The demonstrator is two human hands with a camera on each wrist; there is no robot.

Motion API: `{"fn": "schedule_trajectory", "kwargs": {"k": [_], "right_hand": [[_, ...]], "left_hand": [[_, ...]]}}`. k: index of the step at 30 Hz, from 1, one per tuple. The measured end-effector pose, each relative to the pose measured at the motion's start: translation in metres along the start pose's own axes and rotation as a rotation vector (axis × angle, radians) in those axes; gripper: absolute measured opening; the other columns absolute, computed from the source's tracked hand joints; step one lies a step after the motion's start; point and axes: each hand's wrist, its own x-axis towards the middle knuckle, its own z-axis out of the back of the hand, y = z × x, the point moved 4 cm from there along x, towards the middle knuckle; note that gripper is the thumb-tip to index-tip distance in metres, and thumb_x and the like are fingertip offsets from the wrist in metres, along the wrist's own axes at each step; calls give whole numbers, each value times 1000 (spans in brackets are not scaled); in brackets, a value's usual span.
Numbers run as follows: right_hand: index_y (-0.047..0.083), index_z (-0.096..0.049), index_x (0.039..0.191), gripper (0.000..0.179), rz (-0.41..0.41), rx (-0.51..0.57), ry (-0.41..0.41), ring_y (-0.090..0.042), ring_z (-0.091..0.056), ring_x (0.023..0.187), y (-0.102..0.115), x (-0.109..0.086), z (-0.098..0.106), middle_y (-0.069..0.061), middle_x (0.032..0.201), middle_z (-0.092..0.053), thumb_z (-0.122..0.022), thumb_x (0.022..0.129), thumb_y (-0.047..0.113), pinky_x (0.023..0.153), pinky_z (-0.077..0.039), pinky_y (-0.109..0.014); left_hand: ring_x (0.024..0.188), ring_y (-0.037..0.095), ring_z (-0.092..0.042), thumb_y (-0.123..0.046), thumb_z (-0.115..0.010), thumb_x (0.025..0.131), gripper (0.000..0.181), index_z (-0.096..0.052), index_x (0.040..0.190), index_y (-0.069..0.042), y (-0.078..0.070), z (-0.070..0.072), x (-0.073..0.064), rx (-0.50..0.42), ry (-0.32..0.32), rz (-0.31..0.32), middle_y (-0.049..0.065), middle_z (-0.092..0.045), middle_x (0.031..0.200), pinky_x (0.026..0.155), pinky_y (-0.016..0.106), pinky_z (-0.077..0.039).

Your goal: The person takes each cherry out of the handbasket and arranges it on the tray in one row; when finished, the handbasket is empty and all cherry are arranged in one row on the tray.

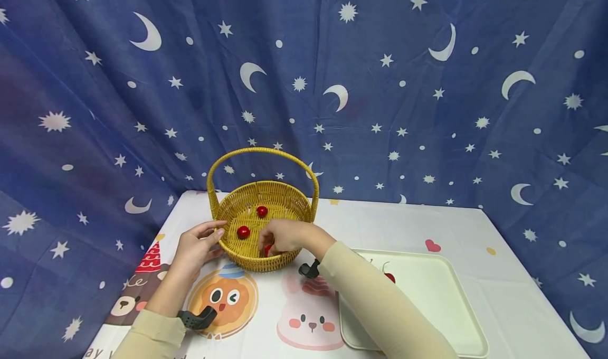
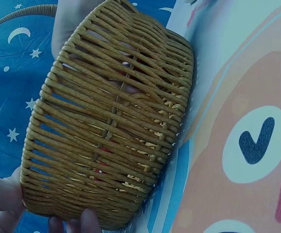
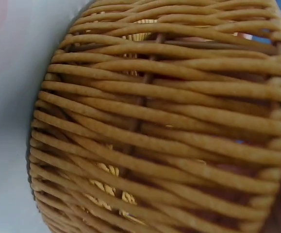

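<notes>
A yellow wicker basket (image 1: 263,264) with a tall arched handle stands on the table. Inside it lie a red cherry (image 1: 244,232) and, further back, another cherry (image 1: 262,211). My left hand (image 1: 197,247) holds the basket by its left rim; in the left wrist view its fingertips (image 2: 89,221) rest against the woven wall. My right hand (image 1: 285,235) reaches over the near right rim, fingers bent down around a third cherry (image 1: 268,249) low in the basket. The woven side (image 3: 155,111) fills the right wrist view and mostly hides that hand.
A cream tray (image 1: 427,290) lies at the right, partly under my right forearm. On it is a cherry (image 1: 390,277) with a green stem, partly covered by the sleeve. A printed white cloth covers the table, and a blue curtain (image 1: 304,84) hangs behind.
</notes>
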Motion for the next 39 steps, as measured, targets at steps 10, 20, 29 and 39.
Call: {"fn": "schedule_trajectory", "kwargs": {"k": [10,20,29,39], "right_hand": [[14,-82,115,23,31,73,-197,-15,-71,101,5,-30,19,6,109,-78,-85,92,8,90,-56,-25],[12,-82,117,27,73,215,-271,-11,-71,93,-4,-98,28,0,114,-77,-82,93,1,82,-61,-23],[17,-81,114,28,10,286,-391,-14,-74,103,-49,-172,19,-1,118,-73,-81,92,-1,94,-62,-26],[16,-81,113,26,-179,252,-499,-16,-74,102,-110,-253,10,-1,111,-70,-82,91,1,85,-60,-23]], "left_hand": [[93,10,-69,-18,-68,108,41,-65,148,-9,1,1,-1,-7,-8,3,-3,-62,114,79,29,-65],[92,10,-70,-19,-68,108,42,-64,149,-8,2,1,-1,-2,-1,-3,-1,-63,116,78,29,-65],[91,10,-71,-19,-67,108,43,-64,149,-9,3,0,1,-1,8,-5,0,-64,118,79,30,-65],[90,10,-71,-20,-68,108,42,-65,148,-10,1,1,1,-8,7,-9,-5,-66,113,77,29,-65]]}}
